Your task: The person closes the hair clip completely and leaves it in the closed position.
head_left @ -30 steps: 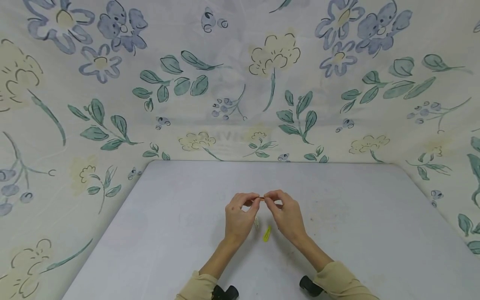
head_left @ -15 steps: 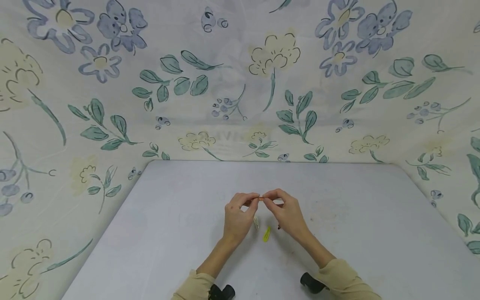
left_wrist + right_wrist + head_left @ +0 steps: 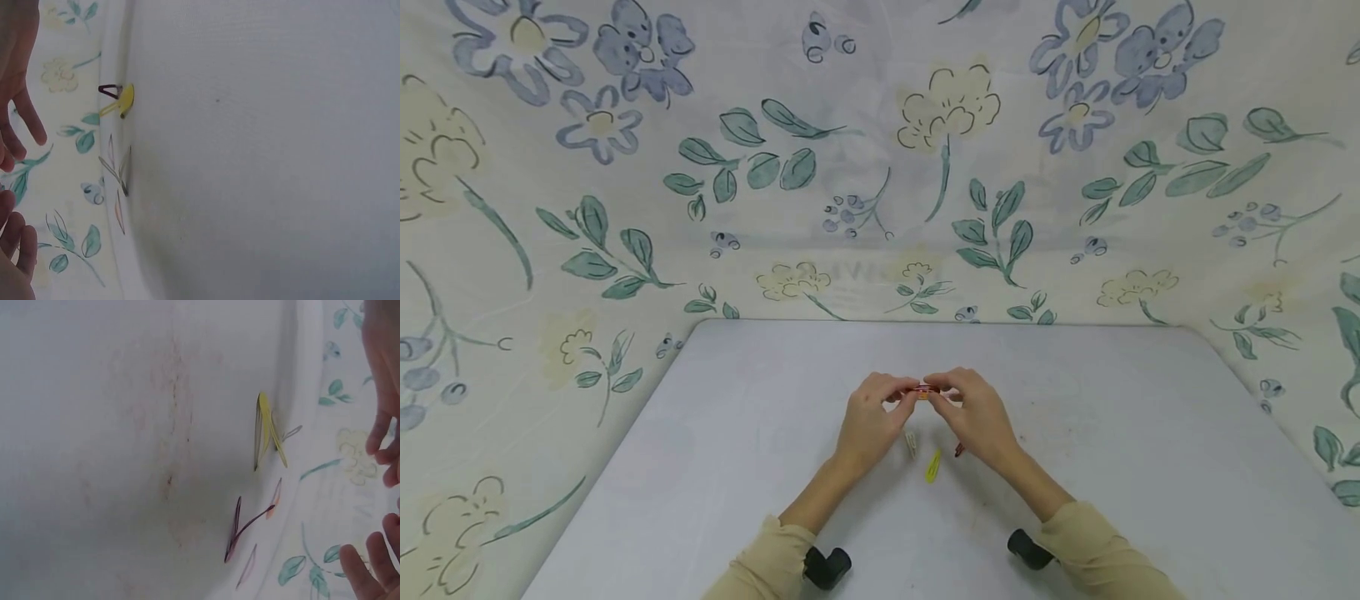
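In the head view, my left hand (image 3: 872,421) and right hand (image 3: 973,417) meet fingertip to fingertip. Between them they pinch a small red and orange hair clip (image 3: 924,392), partly covered by the fingers. Both hands are raised over the table. Below them lie a white snap hair clip (image 3: 912,445), a yellow one (image 3: 933,466) and a dark red one (image 3: 959,450). The left wrist view has fingers (image 3: 31,122) at its left edge, and the right wrist view has fingers (image 3: 359,575) at its right edge. Neither shows the held clip.
A white table (image 3: 760,400) extends around the hands, with a flowered cloth (image 3: 880,192) behind it. Thin pinkish clip-like shapes (image 3: 119,214) show near the clips in the wrist views. Black devices (image 3: 827,568) are strapped at both sleeves.
Both hands have shifted slightly away from the body, and the forearms have spread. More of the red and orange clip shows between the fingertips. The dark red clip on the table has come into sight.
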{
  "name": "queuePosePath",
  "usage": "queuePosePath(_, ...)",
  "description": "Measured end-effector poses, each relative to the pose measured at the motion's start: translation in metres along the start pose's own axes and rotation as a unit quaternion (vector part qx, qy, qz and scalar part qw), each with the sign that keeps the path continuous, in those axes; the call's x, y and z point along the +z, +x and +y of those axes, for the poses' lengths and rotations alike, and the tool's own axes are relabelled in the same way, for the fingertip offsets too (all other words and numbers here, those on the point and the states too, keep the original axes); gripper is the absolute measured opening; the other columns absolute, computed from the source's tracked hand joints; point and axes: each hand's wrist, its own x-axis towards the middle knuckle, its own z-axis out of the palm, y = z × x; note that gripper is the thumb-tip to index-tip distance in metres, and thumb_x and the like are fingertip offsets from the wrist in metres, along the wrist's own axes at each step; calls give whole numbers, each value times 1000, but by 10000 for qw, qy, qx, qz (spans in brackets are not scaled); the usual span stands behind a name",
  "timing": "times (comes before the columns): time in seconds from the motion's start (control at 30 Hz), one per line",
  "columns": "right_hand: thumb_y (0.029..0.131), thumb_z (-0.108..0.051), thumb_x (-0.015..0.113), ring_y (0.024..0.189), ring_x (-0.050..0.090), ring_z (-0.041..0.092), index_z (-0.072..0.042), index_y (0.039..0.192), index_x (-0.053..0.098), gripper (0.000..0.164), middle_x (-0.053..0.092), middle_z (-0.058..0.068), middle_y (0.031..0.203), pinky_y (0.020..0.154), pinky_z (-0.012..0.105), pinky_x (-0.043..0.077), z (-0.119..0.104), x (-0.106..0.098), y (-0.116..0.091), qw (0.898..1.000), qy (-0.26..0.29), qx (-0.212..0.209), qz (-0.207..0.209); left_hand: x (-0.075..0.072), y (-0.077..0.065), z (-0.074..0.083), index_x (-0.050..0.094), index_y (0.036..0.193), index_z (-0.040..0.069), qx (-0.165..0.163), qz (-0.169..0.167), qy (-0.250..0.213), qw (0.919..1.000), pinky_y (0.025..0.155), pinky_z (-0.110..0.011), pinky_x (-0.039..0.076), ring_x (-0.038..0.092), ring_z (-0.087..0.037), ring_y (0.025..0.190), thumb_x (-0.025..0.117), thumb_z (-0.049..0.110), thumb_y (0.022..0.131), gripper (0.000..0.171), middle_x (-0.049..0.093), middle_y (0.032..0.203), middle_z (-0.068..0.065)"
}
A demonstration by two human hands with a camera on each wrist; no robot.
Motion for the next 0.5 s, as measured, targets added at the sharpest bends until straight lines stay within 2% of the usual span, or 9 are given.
queuePosePath(0.2,87,-11,75,94,63,21,-8,108,73,21,68,2,97,79,38,57,-1,-2,7,9979,-634,-89,-110,-3,9,-2,74,98,4,198,-161,397,9989,70,-30,55,62,-20,81,74,2,84,14,71,87,-5)
queuePosePath(0.5,85,-11,78,88,62,21,-9,103,74,18,68,3,93,69,33,54,-2,-6,19,9930,-1109,-411,-13,-5,23,-7,74,94,6,187,-393,775,9960,68,-29,52,59,-18,79,74,4,85,9,69,82,-2)
